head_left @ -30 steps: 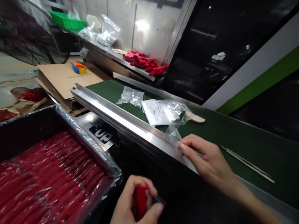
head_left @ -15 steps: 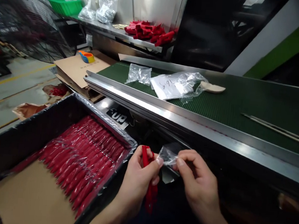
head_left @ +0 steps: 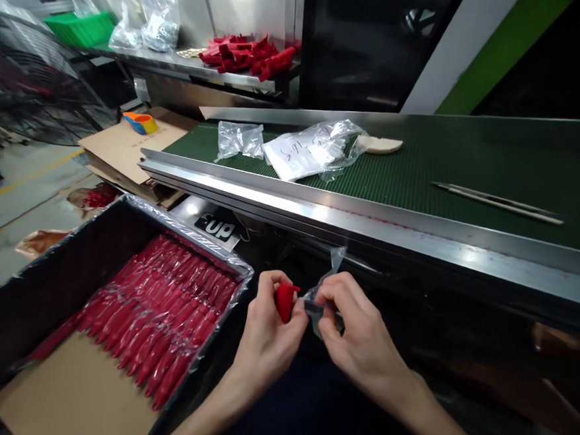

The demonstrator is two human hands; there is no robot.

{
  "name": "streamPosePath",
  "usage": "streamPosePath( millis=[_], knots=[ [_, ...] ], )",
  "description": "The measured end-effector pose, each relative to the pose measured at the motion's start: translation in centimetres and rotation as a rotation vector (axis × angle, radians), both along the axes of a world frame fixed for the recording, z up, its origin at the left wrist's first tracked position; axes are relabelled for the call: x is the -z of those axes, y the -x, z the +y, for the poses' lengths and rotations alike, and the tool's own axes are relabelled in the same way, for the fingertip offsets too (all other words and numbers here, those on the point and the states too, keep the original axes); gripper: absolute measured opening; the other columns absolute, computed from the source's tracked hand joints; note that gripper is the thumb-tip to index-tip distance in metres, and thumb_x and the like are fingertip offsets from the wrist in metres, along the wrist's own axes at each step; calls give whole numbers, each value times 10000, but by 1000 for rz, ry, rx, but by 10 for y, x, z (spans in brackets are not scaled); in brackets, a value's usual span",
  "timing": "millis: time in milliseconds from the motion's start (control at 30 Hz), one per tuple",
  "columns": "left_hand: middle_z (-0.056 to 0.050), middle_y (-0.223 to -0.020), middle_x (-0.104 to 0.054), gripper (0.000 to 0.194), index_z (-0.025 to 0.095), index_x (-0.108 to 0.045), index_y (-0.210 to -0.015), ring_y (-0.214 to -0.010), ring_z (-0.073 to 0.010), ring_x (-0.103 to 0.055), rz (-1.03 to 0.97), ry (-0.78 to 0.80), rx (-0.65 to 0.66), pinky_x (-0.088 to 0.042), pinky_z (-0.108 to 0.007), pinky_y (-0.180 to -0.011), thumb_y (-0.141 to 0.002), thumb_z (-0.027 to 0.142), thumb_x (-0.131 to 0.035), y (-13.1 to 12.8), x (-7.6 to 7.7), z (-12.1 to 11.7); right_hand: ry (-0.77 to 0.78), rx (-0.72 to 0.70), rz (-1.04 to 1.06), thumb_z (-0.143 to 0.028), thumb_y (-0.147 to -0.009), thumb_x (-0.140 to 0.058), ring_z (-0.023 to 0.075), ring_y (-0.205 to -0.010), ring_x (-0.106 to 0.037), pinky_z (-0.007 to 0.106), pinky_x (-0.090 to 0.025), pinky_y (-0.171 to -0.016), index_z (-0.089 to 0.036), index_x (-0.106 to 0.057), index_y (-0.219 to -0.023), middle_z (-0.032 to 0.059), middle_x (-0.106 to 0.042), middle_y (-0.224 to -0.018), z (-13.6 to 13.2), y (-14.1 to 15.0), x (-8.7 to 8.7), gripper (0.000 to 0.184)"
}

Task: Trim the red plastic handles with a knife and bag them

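Note:
My left hand (head_left: 275, 329) is closed around a red plastic part (head_left: 285, 301), most of it hidden by the fingers and palm. Its thumb and fingertip also meet the near edge of a small clear plastic bag (head_left: 335, 260). My right hand (head_left: 350, 318) pinches that bag between thumb and fingers, close beside the left hand. The bag is crumpled, and part of it sticks up above the right fingers. Left of my hands stands a black-lined box (head_left: 190, 227) with rows of bagged red parts (head_left: 164, 308) and a cardboard sheet (head_left: 79, 388) inside.
A green conveyor belt (head_left: 412, 179) with a metal rail (head_left: 320, 210) runs across in front. On it lie plastic bags (head_left: 314, 149), a pale curved piece (head_left: 382, 145) and tweezers (head_left: 499, 202). Red parts (head_left: 251, 56) pile on a shelf behind. Cardboard (head_left: 111, 142) holds a tape dispenser (head_left: 142, 123).
My right hand has come closer to the left, and the bag is now bunched and upright between them. The red part has turned, showing less below the left hand. The view has shifted right.

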State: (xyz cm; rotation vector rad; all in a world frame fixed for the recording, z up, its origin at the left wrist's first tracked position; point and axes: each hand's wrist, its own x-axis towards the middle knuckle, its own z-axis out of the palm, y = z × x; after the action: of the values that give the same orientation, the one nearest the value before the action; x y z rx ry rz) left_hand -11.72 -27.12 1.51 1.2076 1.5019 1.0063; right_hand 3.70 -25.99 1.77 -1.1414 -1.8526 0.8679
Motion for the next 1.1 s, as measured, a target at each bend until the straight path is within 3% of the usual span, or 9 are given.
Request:
streamPosePath(
  millis=[167,267,333,400,500,600,767,933,1100],
  knots=[
    [17,-841,-581,362,239,-418,-1164,-718,-141,-575,181,-106,88,-438,-265,-695,-835,164,-551,-4,9,0,-108,15,-78,-154,-891,-552,200,-1090,-528,341,-456,-933,-188,-541,-1179,90,-540,-1166,-2,-7,-12,290],
    [-36,-991,-610,527,233,-429,-1264,-849,-180,-604,221,-167,205,-452,-305,-770,-772,114,-573,-4,10,-6,-28,-54,-139,-258,-939,-562,156,-842,-576,286,-477,-746,-209,-621,-993,27,-608,-918,-3,-11,-20,95],
    [-62,-1075,-607,595,233,-423,-1311,-930,-200,-603,223,-182,244,-449,-329,-823,-751,93,-572,-5,12,-8,34,-129,-84,-239,-964,-524,119,-721,-576,251,-467,-667,-215,-634,-898,-6,-610,-808,-4,-15,-24,130],
    [-56,-1062,-602,619,227,-412,-1323,-942,-199,-591,211,-170,222,-440,-337,-850,-742,87,-571,-5,15,-5,28,-28,6,-217,-961,-533,101,-706,-600,226,-473,-655,-230,-644,-917,-18,-634,-824,-8,-22,-27,120],
    [-10,-907,-589,414,203,-483,-1170,-812,-159,-576,147,-88,131,-444,-301,-788,-771,125,-564,-1,20,6,-38,242,10,-209,-924,-600,94,-714,-638,209,-485,-665,-271,-657,-989,-37,-670,-872,-21,-38,-30,106],
    [11,-759,-551,110,173,-537,-883,-679,-122,-533,33,28,47,-433,-242,-656,-804,227,-591,5,23,17,-159,317,-81,-201,-902,-624,105,-761,-656,215,-504,-751,-282,-655,-1031,-31,-681,-947,-39,-54,-31,156],
    [-3,-693,-566,223,146,-556,-806,-646,-122,-548,-154,164,-8,-456,-243,-634,-797,349,-646,7,20,20,-409,96,-348,-158,-867,-635,119,-883,-679,193,-506,-877,-241,-614,-1218,10,-689,-1078,-61,-66,-16,362],
    [-35,-797,-618,240,128,-603,-844,-701,-125,-579,-251,190,27,-481,-256,-697,-811,361,-650,1,10,15,-475,-75,-443,-87,-876,-578,178,-1081,-652,256,-525,-940,-190,-472,-1427,82,-662,-1221,-61,-69,7,570],
    [-19,-762,-599,181,134,-647,-826,-716,-124,-528,-191,82,85,-423,-239,-695,-857,311,-630,5,12,10,-514,-245,-425,-40,-934,-407,254,-1233,-565,396,-501,-988,-100,-521,-1356,146,-648,-1255,-54,-67,10,441]
  ],
)
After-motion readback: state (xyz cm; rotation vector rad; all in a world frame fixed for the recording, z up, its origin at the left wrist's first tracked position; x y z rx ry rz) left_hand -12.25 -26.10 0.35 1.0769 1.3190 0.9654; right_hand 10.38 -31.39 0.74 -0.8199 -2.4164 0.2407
